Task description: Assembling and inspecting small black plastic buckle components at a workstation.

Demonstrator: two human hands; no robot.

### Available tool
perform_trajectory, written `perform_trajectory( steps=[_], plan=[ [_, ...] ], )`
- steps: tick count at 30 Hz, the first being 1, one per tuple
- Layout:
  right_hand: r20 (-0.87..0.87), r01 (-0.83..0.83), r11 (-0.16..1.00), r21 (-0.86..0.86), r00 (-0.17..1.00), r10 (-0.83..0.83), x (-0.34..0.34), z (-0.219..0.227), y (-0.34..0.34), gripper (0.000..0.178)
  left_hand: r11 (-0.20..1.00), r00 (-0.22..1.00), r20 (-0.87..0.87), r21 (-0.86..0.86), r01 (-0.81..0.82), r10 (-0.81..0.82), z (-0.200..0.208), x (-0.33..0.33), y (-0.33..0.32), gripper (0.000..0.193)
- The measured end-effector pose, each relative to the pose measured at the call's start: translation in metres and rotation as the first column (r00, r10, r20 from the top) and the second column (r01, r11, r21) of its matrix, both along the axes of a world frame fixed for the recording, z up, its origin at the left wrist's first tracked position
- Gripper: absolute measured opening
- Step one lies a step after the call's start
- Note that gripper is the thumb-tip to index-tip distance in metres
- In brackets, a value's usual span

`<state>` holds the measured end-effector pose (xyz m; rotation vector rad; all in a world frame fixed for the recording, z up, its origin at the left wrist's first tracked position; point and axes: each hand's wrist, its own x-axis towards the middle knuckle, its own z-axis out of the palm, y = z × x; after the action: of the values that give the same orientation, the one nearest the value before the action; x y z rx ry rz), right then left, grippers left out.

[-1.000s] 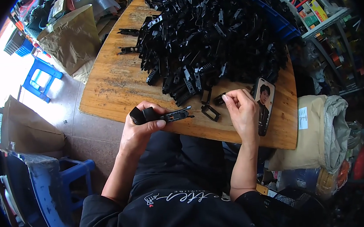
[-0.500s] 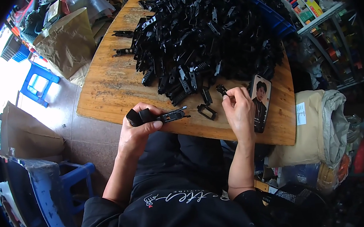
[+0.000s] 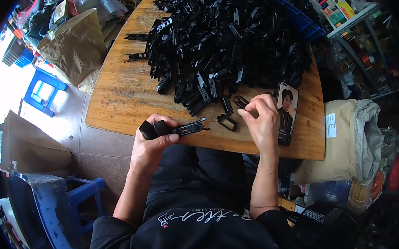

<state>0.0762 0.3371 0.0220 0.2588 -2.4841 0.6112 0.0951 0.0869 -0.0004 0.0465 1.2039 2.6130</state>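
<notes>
My left hand is closed around the thick grip end of a black pistol-shaped part. Its long narrow end points right, with the thumb pressed along its side and small fittings showing in its top. Over the table's near edge, my right hand is pinched, thumb against index finger. A small black open frame juts out beyond these fingertips; the fingers partly hide where they meet it. Between my hands, a black rectangular frame lies on the wooden table, next to a narrow black piece.
A large heap of black parts covers the table's far half, against a blue crate. A phone lies right of my right hand. Blue stools, a paper sack and a wrapped sack stand around the table.
The small frame at my right fingertips has turned, so its opening now shows. My right hand has shifted slightly; my left hand holds the pistol-shaped part almost still.
</notes>
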Motion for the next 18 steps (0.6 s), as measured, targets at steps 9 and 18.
perform_trajectory(
  steps=[9, 18],
  plan=[
    [0.174, 0.017, 0.947, -0.321, 0.984, 0.041, 0.007, -0.001, 0.0, 0.015, 0.975, 0.996, -0.045, -0.213, 0.07, -0.081, 0.003, 0.001, 0.011, 0.028],
    [0.266, 0.045, 0.966, -0.253, 0.964, 0.025, 0.01, -0.002, 0.005, 0.018, 0.965, 0.997, -0.017, -0.251, 0.073, -0.08, 0.002, 0.003, 0.012, 0.029]
  ],
)
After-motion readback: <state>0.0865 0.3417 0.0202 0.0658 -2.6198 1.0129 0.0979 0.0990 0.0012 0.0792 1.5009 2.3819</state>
